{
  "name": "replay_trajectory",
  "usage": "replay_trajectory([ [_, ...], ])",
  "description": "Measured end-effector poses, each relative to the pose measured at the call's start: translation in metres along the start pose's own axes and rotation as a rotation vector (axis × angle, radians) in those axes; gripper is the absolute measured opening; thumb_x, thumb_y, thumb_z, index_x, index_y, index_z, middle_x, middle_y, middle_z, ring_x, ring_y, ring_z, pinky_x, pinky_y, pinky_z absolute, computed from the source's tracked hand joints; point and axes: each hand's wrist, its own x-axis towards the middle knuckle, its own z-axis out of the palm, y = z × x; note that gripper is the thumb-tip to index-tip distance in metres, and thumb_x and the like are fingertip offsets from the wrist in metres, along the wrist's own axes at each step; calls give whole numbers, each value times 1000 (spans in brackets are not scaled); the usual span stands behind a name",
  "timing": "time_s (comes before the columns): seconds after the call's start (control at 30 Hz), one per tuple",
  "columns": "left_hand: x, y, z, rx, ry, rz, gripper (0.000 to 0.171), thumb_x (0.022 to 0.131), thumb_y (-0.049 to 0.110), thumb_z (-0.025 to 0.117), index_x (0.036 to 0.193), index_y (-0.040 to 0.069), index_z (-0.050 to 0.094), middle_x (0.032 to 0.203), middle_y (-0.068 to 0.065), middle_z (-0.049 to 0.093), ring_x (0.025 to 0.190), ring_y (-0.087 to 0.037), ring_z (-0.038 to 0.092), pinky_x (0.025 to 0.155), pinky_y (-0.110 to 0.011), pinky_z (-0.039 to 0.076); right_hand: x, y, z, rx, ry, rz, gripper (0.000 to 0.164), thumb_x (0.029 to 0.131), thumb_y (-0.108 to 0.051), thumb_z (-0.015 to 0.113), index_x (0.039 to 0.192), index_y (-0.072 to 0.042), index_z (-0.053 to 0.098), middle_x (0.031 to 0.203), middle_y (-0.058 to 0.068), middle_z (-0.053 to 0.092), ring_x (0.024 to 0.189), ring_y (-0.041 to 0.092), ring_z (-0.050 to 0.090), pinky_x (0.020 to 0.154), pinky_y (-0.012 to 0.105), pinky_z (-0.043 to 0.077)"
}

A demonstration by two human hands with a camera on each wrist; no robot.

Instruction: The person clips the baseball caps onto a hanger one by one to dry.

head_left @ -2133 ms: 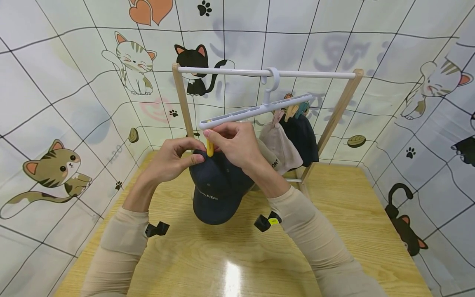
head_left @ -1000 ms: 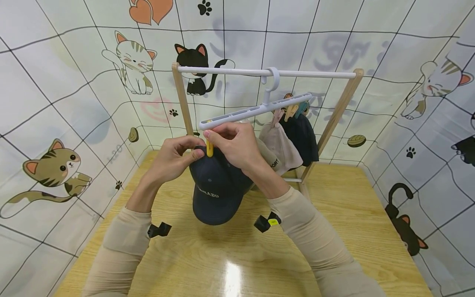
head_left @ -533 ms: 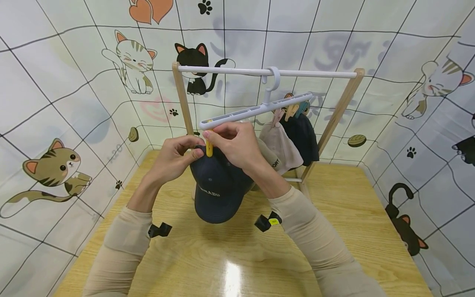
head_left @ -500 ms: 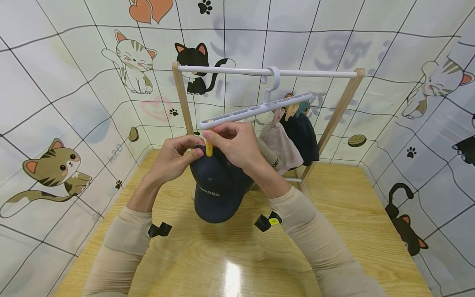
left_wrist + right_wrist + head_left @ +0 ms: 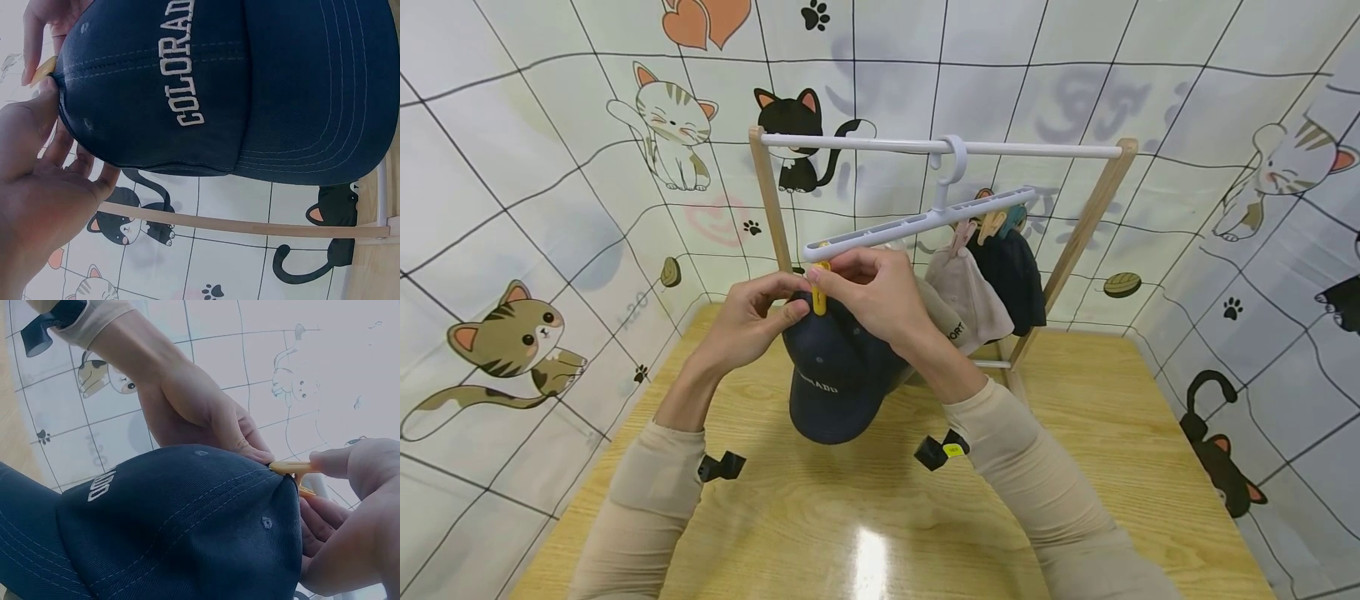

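A navy baseball cap (image 5: 838, 375) with white lettering hangs by its crown below the left end of a white hanger (image 5: 887, 231). My left hand (image 5: 748, 321) pinches the top of the cap's crown between thumb and fingers. In the right wrist view, a yellow clothespin (image 5: 292, 467) sits over the pinched fabric. My right hand (image 5: 880, 292) grips that clothespin by its upper end, thumb on the near side. The cap's lettering (image 5: 178, 62) shows in the left wrist view, the brim pointing away from the left hand.
The hanger hooks on the white rail (image 5: 850, 143) of a wooden rack (image 5: 1093, 221). From its right half hang a beige cap (image 5: 966, 304) and a dark cap (image 5: 1011, 279) on pastel clothespins (image 5: 992, 223). Another cap is partly hidden behind my right hand. Below is a wooden table (image 5: 775, 533).
The cap has risen slightly and its brim has swung a little left. The clothespin's lower end has tilted slightly left. Both hands keep nearly the same place.
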Motion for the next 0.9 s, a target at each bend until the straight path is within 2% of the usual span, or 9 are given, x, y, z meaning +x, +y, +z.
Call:
replay_trajectory([
  [0.27,-2,-6,2,-19,18,-9,28,109,5,72,136,-2,74,127,15,78,128,-8,73,114,-22,55,-1,3,1,-19,-9,-6,26,104,-25,83,121,-5,84,120,11,86,107,22,83,98,35,66],
  [0.43,-5,-9,6,-23,60,-20,33,111,7,72,143,1,73,134,11,77,128,-9,73,112,-22,57,-2,6,1,-23,-11,-7,27,105,-25,82,123,-6,83,121,10,86,109,22,83,99,37,67],
  [0.53,-7,-11,10,-23,99,-13,33,110,6,72,143,1,73,135,9,76,129,-9,73,113,-23,58,-2,7,1,-23,-13,-2,27,106,-25,80,125,-6,83,123,10,85,111,23,84,101,38,67],
  [0.67,-7,-13,16,-23,183,23,31,107,-1,73,138,-3,74,134,9,75,130,-8,70,114,-24,57,-3,9,0,-2,-18,8,28,108,-22,77,129,-4,81,127,13,85,117,25,83,105,40,66],
  [0.73,-7,-13,18,-13,231,36,28,106,-4,72,134,-5,75,132,7,74,124,-8,70,108,-23,58,-2,10,-1,13,-21,12,28,109,-20,76,131,-3,80,128,15,84,120,27,83,109,42,65],
  [0.9,-5,-9,25,37,296,22,24,107,-1,72,131,-4,76,129,-10,74,113,-7,69,99,-19,57,-1,13,-2,29,-26,14,31,109,-20,74,133,0,78,131,17,83,127,30,81,115,45,63],
])
